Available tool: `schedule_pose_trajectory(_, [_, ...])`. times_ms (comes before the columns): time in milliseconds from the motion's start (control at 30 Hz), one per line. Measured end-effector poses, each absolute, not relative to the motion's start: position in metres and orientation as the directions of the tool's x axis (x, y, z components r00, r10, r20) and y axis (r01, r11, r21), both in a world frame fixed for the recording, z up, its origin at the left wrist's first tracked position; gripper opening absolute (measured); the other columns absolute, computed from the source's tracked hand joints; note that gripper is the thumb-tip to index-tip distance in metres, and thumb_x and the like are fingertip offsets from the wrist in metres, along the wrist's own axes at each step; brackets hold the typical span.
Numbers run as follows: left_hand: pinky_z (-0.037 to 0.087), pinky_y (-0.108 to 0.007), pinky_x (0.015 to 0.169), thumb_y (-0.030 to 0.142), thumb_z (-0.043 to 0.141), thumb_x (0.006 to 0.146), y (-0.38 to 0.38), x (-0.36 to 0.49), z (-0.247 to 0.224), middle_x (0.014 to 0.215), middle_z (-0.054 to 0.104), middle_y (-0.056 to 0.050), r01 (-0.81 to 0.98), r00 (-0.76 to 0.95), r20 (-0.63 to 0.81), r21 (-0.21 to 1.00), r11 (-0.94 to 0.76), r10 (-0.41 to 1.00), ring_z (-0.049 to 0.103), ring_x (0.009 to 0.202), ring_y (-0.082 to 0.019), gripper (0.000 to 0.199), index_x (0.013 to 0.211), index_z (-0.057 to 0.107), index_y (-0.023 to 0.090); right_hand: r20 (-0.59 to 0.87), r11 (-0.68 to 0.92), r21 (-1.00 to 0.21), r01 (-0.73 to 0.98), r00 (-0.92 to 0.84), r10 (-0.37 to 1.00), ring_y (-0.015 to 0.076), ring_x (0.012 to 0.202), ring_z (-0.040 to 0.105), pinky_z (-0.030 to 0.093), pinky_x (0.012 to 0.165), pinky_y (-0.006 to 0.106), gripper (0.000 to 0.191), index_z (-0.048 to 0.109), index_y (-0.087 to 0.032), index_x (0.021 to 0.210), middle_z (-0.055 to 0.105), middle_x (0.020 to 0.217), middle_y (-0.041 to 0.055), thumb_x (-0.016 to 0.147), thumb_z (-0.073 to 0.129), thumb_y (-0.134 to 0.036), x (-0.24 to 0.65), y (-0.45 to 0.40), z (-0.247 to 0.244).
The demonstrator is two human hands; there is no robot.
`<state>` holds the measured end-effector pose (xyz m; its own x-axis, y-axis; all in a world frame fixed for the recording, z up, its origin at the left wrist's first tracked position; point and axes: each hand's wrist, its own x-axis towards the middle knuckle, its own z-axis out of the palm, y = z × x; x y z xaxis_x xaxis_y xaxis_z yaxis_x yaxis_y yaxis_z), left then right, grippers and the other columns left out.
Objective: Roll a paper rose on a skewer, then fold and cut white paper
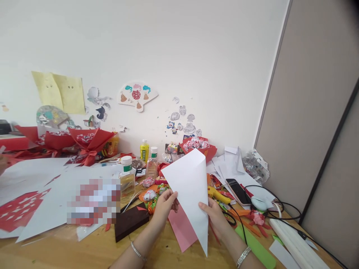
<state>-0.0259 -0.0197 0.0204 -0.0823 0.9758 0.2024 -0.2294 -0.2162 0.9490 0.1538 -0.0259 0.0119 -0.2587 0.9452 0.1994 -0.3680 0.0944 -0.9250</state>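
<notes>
A sheet of white paper (190, 186), curled over into a pointed cone-like shape, is held upright in front of me. My right hand (215, 216) grips its right edge, thumb on the near face and fingers behind. At the left edge, my left hand (166, 201) pinches the paper with bent fingers, partly hidden from view. A pink sheet of paper (183, 231) shows behind and below the white one, on the wooden table (92, 250). Beside my left forearm sits a dark brown block (131, 222).
Red-wrapped bouquets (89, 144), plastic bottles (151, 164) and paper flowers crowd the back. On the right lie a yellow glue gun (218, 195), a phone (238, 191), black cables, a green strip (258, 248) and a white bar (297, 243). Large white sheets (36, 224) cover the left.
</notes>
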Motion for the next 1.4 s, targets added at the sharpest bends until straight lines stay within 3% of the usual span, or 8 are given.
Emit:
schedule_pose_trajectory(200, [0.04, -0.022, 0.04, 0.048, 0.066, 0.065, -0.02, -0.028, 0.02, 0.043, 0.054, 0.005, -0.198, -0.123, 0.263, 0.938, -0.283, 0.957, 0.049, 0.036, -0.009, 0.038, 0.056, 0.044, 0.019, 0.172, 0.068, -0.931, -0.358, -0.268, 0.948, 0.024, 0.087, 0.064, 0.049, 0.082, 0.037, 0.045, 0.062, -0.019, 0.105, 0.07, 0.096, 0.0066, 0.068, 0.072, -0.044, 0.153, -0.027, 0.014])
schedule_pose_trajectory(467, [0.043, -0.022, 0.048, 0.042, 0.063, 0.071, -0.027, -0.034, 0.031, 0.045, 0.052, 0.006, -0.148, -0.272, 0.364, 0.899, -0.413, 0.891, 0.051, 0.044, -0.01, 0.031, 0.059, 0.047, 0.019, 0.177, -0.006, -0.948, -0.319, -0.54, 0.823, 0.0261, 0.091, 0.064, 0.046, 0.084, 0.041, 0.054, 0.059, -0.017, 0.108, 0.068, 0.102, 0.0093, 0.061, 0.079, -0.036, 0.151, -0.026, 0.01])
schedule_pose_trajectory(667, [0.044, -0.021, 0.05, 0.043, 0.061, 0.073, -0.025, -0.037, 0.03, 0.046, 0.053, 0.006, -0.147, -0.303, 0.387, 0.884, -0.444, 0.871, 0.051, 0.045, -0.009, 0.031, 0.059, 0.049, 0.018, 0.194, 0.066, -0.959, -0.275, -0.473, 0.859, 0.0239, 0.083, 0.065, 0.047, 0.079, 0.037, 0.048, 0.062, -0.014, 0.096, 0.071, 0.09, 0.0085, 0.058, 0.08, -0.038, 0.154, -0.016, 0.003])
schedule_pose_trajectory(833, [0.05, -0.025, 0.052, 0.042, 0.066, 0.069, -0.025, -0.036, 0.03, 0.053, 0.057, 0.004, -0.225, -0.29, 0.308, 0.898, -0.378, 0.906, 0.056, 0.051, -0.012, 0.029, 0.066, 0.053, 0.017, 0.184, 0.085, -0.969, -0.232, -0.444, 0.877, 0.022, 0.072, 0.065, 0.048, 0.067, 0.033, 0.046, 0.062, -0.015, 0.09, 0.071, 0.079, 0.0062, 0.057, 0.08, -0.041, 0.154, -0.009, -0.004])
schedule_pose_trajectory(1033, [0.051, -0.025, 0.051, 0.042, 0.066, 0.068, -0.025, -0.037, 0.031, 0.053, 0.058, 0.004, -0.249, -0.296, 0.294, 0.895, -0.37, 0.909, 0.057, 0.05, -0.012, 0.028, 0.067, 0.052, 0.017, 0.206, 0.114, -0.968, -0.225, -0.448, 0.87, 0.0234, 0.077, 0.065, 0.048, 0.07, 0.035, 0.048, 0.062, -0.014, 0.093, 0.07, 0.083, 0.007, 0.059, 0.077, -0.045, 0.152, -0.012, -0.001])
schedule_pose_trajectory(1233, [0.05, -0.024, 0.05, 0.043, 0.064, 0.071, -0.025, -0.037, 0.029, 0.05, 0.059, 0.004, -0.235, -0.299, 0.297, 0.898, -0.372, 0.907, 0.057, 0.047, -0.012, 0.03, 0.065, 0.05, 0.018, 0.189, 0.13, -0.977, -0.168, -0.408, 0.893, 0.0196, 0.061, 0.062, 0.047, 0.058, 0.031, 0.051, 0.06, -0.016, 0.087, 0.068, 0.072, 0.0045, 0.057, 0.075, -0.053, 0.151, -0.007, -0.007])
schedule_pose_trajectory(1400, [0.048, -0.024, 0.049, 0.044, 0.063, 0.072, -0.026, -0.037, 0.029, 0.048, 0.058, 0.004, -0.2, -0.309, 0.32, 0.899, -0.39, 0.896, 0.056, 0.045, -0.011, 0.031, 0.063, 0.048, 0.018, 0.208, 0.149, -0.973, -0.174, -0.4, 0.893, 0.019, 0.06, 0.061, 0.047, 0.057, 0.031, 0.05, 0.06, -0.015, 0.087, 0.067, 0.073, 0.0049, 0.058, 0.075, -0.052, 0.15, -0.008, -0.007])
